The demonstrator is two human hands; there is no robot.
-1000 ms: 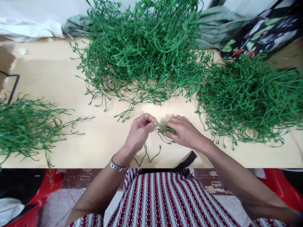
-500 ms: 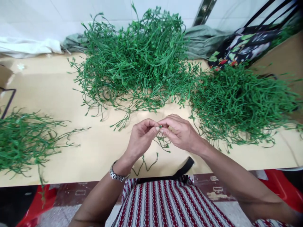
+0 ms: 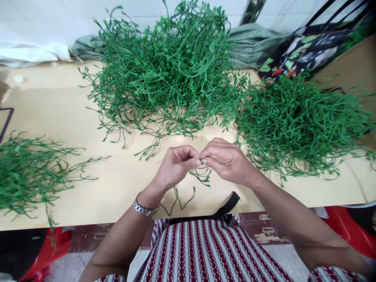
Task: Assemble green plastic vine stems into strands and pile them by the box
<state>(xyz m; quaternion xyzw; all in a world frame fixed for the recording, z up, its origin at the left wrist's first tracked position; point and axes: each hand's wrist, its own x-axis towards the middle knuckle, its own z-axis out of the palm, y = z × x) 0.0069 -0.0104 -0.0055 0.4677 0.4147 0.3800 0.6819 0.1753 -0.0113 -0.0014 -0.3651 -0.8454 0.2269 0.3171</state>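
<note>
My left hand (image 3: 176, 167), with a metal-banded watch (image 3: 142, 206) on the wrist, pinches a thin green plant stem (image 3: 201, 159) between thumb and forefinger. Fingertip to fingertip with it, my right hand (image 3: 230, 161) pinches the same stem; most of it is hidden by the fingers. Several green stem ends (image 3: 203, 179) show just below the hands, and whether they belong to the held piece I cannot tell. A loose curly stem (image 3: 178, 200) lies near the table's front edge.
A tall heap of green stems (image 3: 170, 70) stands behind the hands, another heap (image 3: 296, 121) at right, a smaller one (image 3: 26, 172) at left. A black strap (image 3: 227, 205) lies on the table edge (image 3: 117, 211). A floral bag (image 3: 311, 53) and cardboard (image 3: 349, 62) stand back right.
The view has shifted slightly. Both hands stay pinched together over the same spot, the thumbs now nearly tip to tip, with less of the green piece showing between them.
</note>
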